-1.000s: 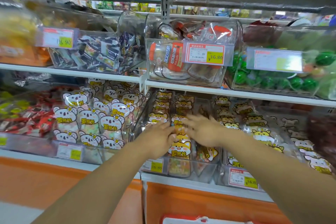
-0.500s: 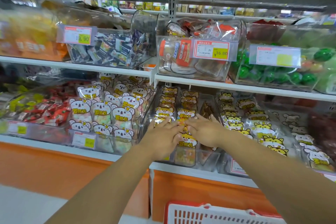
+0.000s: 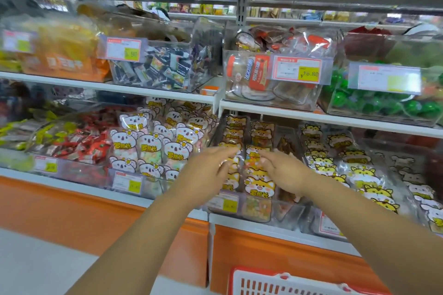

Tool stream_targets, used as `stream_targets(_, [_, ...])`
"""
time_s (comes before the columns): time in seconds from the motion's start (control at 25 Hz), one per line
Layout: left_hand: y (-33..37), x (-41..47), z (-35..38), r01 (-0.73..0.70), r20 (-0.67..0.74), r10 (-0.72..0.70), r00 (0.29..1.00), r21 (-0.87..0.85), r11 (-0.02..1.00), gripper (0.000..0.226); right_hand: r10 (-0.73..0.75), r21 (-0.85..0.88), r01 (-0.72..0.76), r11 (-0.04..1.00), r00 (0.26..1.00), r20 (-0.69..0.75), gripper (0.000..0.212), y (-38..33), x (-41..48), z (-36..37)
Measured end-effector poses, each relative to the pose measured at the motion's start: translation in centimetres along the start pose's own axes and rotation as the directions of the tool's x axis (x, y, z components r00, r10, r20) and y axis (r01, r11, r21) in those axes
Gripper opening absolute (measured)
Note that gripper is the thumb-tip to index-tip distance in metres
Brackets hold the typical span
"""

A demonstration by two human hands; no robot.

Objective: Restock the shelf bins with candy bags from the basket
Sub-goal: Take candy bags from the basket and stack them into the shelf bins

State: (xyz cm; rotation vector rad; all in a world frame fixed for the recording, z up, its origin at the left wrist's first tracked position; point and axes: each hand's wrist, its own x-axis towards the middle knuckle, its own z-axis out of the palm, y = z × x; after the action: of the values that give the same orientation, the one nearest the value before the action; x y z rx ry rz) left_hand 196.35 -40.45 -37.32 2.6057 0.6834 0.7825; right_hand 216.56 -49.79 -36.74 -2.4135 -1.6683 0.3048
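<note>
Lower shelf (image 3: 72, 187): clear bins (image 3: 287, 211) of candy bags (image 3: 259, 184) side by side; upper shelf (image 3: 287, 113): snack bins (image 3: 275, 100).

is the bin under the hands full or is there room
Room left: in the clear bin the left and middle rows are packed with fox-face bags, but the right row looks mostly bare.

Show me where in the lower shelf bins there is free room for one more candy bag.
Freest is the right lane of the centre clear bin, between the fox-face bags and the tiger-face bags: only a few brown packets lie there, and its front corner looks bare. The fox lanes and the koala-face bags are packed tight.
</note>
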Motion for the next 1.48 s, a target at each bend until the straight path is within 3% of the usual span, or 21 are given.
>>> stream_targets(0.12, [-3.3, -2.4, -3.6, 0.106, -0.35, -0.11, 0.93, -0.03, 0.994, 0.036, -0.092, 0.173, 0.126, 0.977, 0.977, -0.19, 0.047, -3.2, 0.2, -0.9])
stream_targets(0.2, [-6.6, -3.9, -5.1, 0.186, -0.44, -0.178, 0.88, -0.027, 0.982, 0.038, -0.146, 0.202, 0.19, 0.961, 0.965, -0.216, 0.047, -5.6, 0.6, -0.6])
stream_targets(0.36, [-11.9, -5.2, -5.3, 0.317, -0.411, -0.289, 0.865, 0.002, 0.948, 0.049, -0.211, 0.166, 0.246, 0.955, 0.956, -0.203, 0.054, -9.9, 2.1, 1.3])
stream_targets(0.64, [-15.3, -4.1, -4.4, 0.375, -0.387, -0.333, 0.86, 0.038, 0.926, 0.064, -0.29, -0.096, 0.274, 0.957, 0.903, -0.316, 0.061, -14.5, 4.6, 3.7])
stream_targets(0.84, [-16.7, -3.5, -3.5, 0.378, -0.29, -0.371, 0.882, -0.034, 0.925, 0.064, -0.283, -0.141, 0.255, 0.957, 0.925, -0.252, 0.059, -15.1, 5.7, 4.9])
stream_targets(1.04, [-17.5, -3.9, -3.5, 0.344, -0.395, -0.348, 0.85, -0.085, 0.935, 0.069, -0.334, -0.253, 0.265, 0.93, 0.899, -0.285, 0.057, -16.6, 6.5, 3.7])
stream_targets(1.2, [-17.9, -3.7, -4.3, 0.34, -0.419, -0.379, 0.825, -0.166, 0.925, 0.067, -0.386, -0.333, 0.314, 0.889, 0.905, -0.177, 0.057, -20.0, 8.9, 2.0])
stream_targets(1.36, [-18.7, -3.3, -5.0, 0.372, -0.366, -0.429, 0.826, -0.219, 0.902, 0.065, -0.284, -0.377, 0.256, 0.89, 0.959, -0.019, 0.058, -21.7, 10.6, 1.7])
stream_targets(1.48, [-19.0, -3.2, -4.6, 0.362, -0.323, -0.429, 0.844, -0.248, 0.899, 0.062, -0.252, -0.376, 0.234, 0.896, 0.968, 0.003, 0.055, -21.4, 10.6, 2.6])
